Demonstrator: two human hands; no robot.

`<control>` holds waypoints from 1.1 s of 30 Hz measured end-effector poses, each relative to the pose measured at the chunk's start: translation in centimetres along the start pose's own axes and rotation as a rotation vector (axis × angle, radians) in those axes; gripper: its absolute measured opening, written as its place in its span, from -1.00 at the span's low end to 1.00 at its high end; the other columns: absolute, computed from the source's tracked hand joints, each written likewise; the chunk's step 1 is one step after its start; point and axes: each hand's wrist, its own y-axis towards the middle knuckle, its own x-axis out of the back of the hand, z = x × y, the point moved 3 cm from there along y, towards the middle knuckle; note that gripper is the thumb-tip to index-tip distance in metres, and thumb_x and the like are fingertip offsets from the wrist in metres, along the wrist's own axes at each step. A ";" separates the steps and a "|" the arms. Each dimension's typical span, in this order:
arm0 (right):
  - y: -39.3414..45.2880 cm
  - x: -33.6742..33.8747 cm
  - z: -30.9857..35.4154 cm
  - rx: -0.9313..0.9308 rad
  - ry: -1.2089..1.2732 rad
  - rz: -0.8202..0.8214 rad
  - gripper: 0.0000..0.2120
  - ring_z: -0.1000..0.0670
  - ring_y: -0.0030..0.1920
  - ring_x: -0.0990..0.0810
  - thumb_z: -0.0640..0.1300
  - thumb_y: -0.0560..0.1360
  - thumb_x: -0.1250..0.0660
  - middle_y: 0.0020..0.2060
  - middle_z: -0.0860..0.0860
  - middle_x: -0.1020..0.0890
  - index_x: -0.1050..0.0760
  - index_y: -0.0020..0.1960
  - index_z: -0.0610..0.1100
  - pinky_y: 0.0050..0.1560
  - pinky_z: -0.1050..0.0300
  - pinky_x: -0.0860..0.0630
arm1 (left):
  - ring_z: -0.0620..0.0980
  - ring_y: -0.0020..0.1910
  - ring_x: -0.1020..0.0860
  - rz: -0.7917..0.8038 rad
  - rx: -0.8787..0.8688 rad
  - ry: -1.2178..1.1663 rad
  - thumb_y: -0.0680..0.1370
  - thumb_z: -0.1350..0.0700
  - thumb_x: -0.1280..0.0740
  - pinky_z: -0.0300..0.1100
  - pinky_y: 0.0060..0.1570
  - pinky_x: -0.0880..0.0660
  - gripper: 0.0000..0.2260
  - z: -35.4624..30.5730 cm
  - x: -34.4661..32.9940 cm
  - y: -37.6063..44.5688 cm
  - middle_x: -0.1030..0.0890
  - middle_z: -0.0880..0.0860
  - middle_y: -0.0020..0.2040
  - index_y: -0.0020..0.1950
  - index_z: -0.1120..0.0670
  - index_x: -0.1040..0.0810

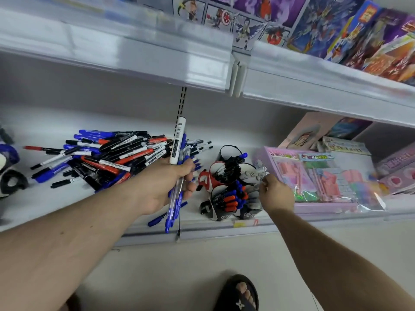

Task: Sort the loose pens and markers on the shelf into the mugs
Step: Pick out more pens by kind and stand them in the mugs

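A heap of loose pens and markers (107,157), blue, black and red, lies on the white shelf (45,205). My left hand (166,182) grips a bunch of pens (177,153): a white marker standing up and several blue pens pointing down. Right of it stands a cluster of mugs (226,191) holding sorted pens: black ones at the back, red and blue ones in front, white ones on the right. My right hand (275,194) reaches over the right-hand mug and pinches a white pen (262,176) at its top.
Pink and purple stationery packs (318,176) lie right of the mugs. A higher shelf (134,52) overhangs, with toy boxes (336,30) on it. A blue pen (157,218) lies near the shelf's front edge. My sandalled foot (240,292) is on the floor below.
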 end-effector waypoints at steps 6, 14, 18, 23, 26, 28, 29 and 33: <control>0.6 -2.0 0.4 -0.038 -0.046 0.126 -0.76 -0.16 -0.19 -0.62 -0.08 0.59 -0.18 -0.22 -0.10 -0.66 -0.63 -0.01 -0.06 -0.22 0.11 -0.52 | -0.03 -0.38 -0.61 0.073 0.022 -0.033 0.61 0.12 -0.31 -0.11 -0.26 -0.60 -0.88 -0.1 -0.2 -0.1 -0.60 0.01 -0.36 -0.04 0.14 -0.60; -0.6 2.0 4.7 0.031 0.228 -0.016 -0.77 -0.14 -0.30 -0.58 -0.12 0.56 -0.20 -0.27 -0.09 -0.65 -0.61 -0.14 -0.10 -0.19 0.03 -0.60 | -0.04 -0.36 -0.59 0.173 0.030 -0.126 0.61 0.14 -0.29 -0.06 -0.10 -0.61 -0.87 -0.8 -0.3 -0.9 -0.60 0.02 -0.33 -0.05 0.15 -0.60; -5.5 7.0 11.7 -0.007 0.830 0.083 -0.71 -0.08 -0.29 -0.60 -0.06 0.58 -0.27 -0.38 -0.03 -0.65 -0.61 -0.26 -0.11 -0.22 0.14 -0.48 | -0.05 -0.41 -0.55 0.146 -0.001 -0.345 0.60 0.11 -0.29 -0.03 -0.04 -0.54 -0.84 -1.6 -0.1 -1.5 -0.56 0.02 -0.33 -0.11 0.12 -0.60; -13.1 10.4 17.3 0.218 0.937 0.205 -0.79 0.04 -0.34 -0.55 0.08 0.58 -0.21 -0.34 0.06 -0.61 -0.60 -0.04 0.07 -0.23 0.05 -0.54 | -0.07 -0.41 -0.51 0.050 -0.075 -0.536 0.63 0.02 -0.27 -0.13 -0.25 -0.55 -0.78 -2.3 0.6 -1.5 -0.53 -0.02 -0.35 -0.15 0.08 -0.55; -14.7 10.4 18.8 0.110 1.033 0.247 -0.82 -0.03 -0.42 -0.55 -0.12 0.60 -0.28 -0.37 -0.04 -0.61 -0.62 0.12 -0.03 -0.35 -0.05 -0.55 | -0.02 -0.36 -0.46 -0.016 -0.098 -0.566 0.64 0.01 -0.26 -0.15 -0.36 -0.56 -0.77 -2.6 1.0 -2.2 -0.48 0.03 -0.32 -0.15 0.11 -0.51; -15.2 10.3 19.4 -0.069 1.212 0.303 -0.79 0.03 -0.47 -0.50 -0.24 0.59 -0.29 -0.46 0.00 -0.58 -0.62 0.18 -0.17 -0.44 0.10 -0.48 | -0.01 -0.37 -0.47 -0.050 -0.128 -0.551 0.65 0.03 -0.25 -0.15 -0.37 -0.58 -0.76 -2.7 1.2 -2.9 -0.48 0.05 -0.31 -0.14 0.13 -0.49; -15.5 10.6 19.7 -0.148 1.296 0.300 -0.79 0.05 -0.47 -0.49 -0.28 0.59 -0.30 -0.48 0.01 -0.57 -0.61 0.18 -0.21 -0.44 0.17 -0.46 | 0.01 -0.36 -0.50 -0.058 -0.152 -0.521 0.65 0.03 -0.24 -0.13 -0.36 -0.58 -0.76 -2.8 1.3 -3.2 -0.50 0.07 -0.29 -0.12 0.15 -0.49; -16.0 11.8 20.2 -0.285 1.501 0.218 -0.84 0.06 -0.47 -0.45 -0.32 0.56 -0.34 -0.47 -0.05 -0.53 -0.66 0.03 -0.15 -0.47 0.26 -0.43 | 0.06 -0.19 -0.66 -0.017 -0.206 -0.425 0.65 0.08 -0.24 -0.04 -0.16 -0.61 -0.82 -2.5 1.9 -4.7 -0.64 0.11 -0.16 0.00 0.18 -0.52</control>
